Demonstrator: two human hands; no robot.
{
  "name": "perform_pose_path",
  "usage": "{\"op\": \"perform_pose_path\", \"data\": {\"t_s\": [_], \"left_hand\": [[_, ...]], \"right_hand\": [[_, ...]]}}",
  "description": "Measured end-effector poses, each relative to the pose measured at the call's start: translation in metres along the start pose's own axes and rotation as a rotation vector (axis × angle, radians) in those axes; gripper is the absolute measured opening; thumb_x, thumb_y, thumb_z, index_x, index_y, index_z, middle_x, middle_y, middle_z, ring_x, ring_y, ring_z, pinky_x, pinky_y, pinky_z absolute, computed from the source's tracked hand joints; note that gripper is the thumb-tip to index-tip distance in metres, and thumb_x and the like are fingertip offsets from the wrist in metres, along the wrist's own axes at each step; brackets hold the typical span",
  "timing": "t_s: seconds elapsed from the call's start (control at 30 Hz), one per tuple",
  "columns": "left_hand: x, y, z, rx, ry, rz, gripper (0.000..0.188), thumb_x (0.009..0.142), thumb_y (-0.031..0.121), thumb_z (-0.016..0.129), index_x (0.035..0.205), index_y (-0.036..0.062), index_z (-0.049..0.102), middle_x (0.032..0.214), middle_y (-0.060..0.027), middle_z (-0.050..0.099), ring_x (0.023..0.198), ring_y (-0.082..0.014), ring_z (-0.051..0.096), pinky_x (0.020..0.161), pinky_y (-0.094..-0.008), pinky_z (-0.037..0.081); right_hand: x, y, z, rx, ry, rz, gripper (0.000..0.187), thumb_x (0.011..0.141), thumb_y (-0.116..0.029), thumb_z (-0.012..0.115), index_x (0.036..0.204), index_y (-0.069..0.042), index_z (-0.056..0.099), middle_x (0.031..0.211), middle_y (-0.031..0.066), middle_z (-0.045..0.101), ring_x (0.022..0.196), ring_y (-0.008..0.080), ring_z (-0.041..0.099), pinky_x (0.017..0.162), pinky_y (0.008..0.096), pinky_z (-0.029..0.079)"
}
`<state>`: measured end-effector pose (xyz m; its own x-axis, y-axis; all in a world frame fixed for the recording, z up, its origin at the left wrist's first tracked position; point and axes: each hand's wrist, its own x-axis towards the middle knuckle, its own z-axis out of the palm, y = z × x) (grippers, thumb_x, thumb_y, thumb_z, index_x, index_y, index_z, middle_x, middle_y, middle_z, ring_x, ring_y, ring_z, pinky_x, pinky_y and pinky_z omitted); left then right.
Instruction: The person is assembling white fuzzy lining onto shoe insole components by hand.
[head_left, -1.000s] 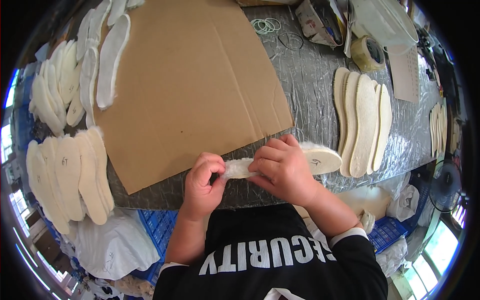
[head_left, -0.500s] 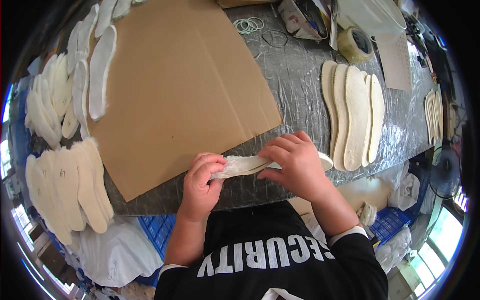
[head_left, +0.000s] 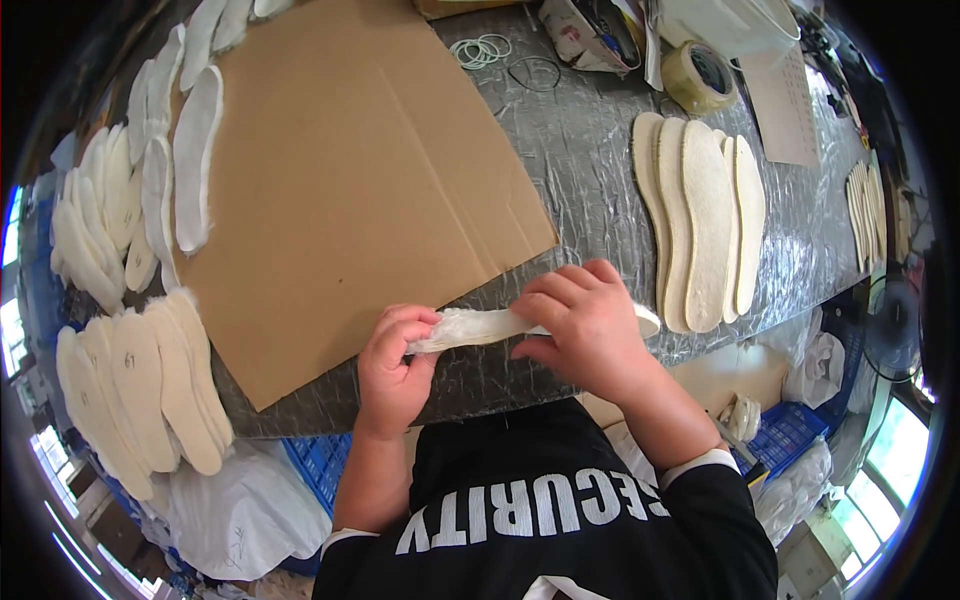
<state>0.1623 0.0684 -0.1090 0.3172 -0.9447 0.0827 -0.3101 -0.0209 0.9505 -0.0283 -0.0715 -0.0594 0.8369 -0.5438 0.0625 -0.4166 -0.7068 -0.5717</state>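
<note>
Between my hands, edge-on above the table's near edge, is a fluffy white insole (head_left: 478, 326). My left hand (head_left: 397, 352) is closed round its left end. Fingers and thumb of my right hand (head_left: 585, 325) pinch it further right, and its rounded right end sticks out past that hand. Part of the insole is hidden behind my right fingers. To the right of my right hand, several cream insoles (head_left: 706, 225) lie overlapping in a row.
A brown cardboard sheet (head_left: 350, 170) covers the table's left half. White insoles (head_left: 198, 160) and a cream insole pile (head_left: 140, 385) lie along its left. A tape roll (head_left: 700, 77), rubber bands (head_left: 481, 51) and a clear tub (head_left: 735, 28) stand at the back. Blue crates (head_left: 785, 440) sit below.
Both hands and the insole have shifted slightly left in the picture. The gap along the insole's edge looks narrower now. My grip stays the same, while the whole view has turned a little.
</note>
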Motion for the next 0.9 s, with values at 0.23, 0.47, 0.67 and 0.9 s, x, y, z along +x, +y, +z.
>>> {"op": "perform_pose_path", "data": {"t_s": [0.23,0.47,0.67,0.9], "left_hand": [[0.002,0.003,-0.004,-0.3,-0.038,-0.138,0.022,0.079,-0.004,0.072,0.093,0.0014,0.056,0.101,-0.011,0.064,0.088,-0.0154,0.061,0.078,-0.0276,0.05],[0.005,0.007,-0.013,-0.571,-0.129,-0.59,0.015,0.088,0.006,0.065,0.098,0.0019,0.055,0.095,-0.0074,0.065,0.081,-0.0117,0.062,0.072,-0.0256,0.051],[0.026,0.015,-0.016,-1.007,-0.006,-1.019,0.026,0.095,0.02,0.056,0.114,0.0036,0.053,0.089,-0.008,0.064,0.061,-0.014,0.062,0.041,-0.0233,0.049],[0.017,0.032,-0.017,-0.64,0.052,-0.594,0.065,0.084,0.047,0.068,0.126,0.0015,0.05,0.128,-0.0174,0.051,0.1,-0.0244,0.06,0.067,-0.0313,0.056]], "right_hand": [[-0.011,0.012,-0.009,0.022,-0.05,0.081,0.023,0.063,-0.021,0.079,0.077,-0.01,0.065,0.076,-0.0007,0.065,0.074,0.0202,0.062,0.069,0.0351,0.042],[-0.006,0.002,-0.018,0.095,-0.202,0.053,0.076,0.055,-0.033,0.085,0.124,-0.018,0.057,0.108,0.009,0.062,0.098,0.0282,0.06,0.085,0.04,0.043],[-0.015,0.002,0.009,0.2,-0.41,0.008,0.1,0.061,-0.024,0.082,0.147,-0.018,0.031,0.129,0.0161,0.047,0.117,0.0355,0.049,0.098,0.0455,0.04],[-0.007,0.02,0.007,0.76,-0.627,0.174,0.091,0.063,0.0,0.055,0.149,-0.005,0.022,0.133,0.0223,0.043,0.127,0.0356,0.04,0.109,0.0402,0.03]]}}
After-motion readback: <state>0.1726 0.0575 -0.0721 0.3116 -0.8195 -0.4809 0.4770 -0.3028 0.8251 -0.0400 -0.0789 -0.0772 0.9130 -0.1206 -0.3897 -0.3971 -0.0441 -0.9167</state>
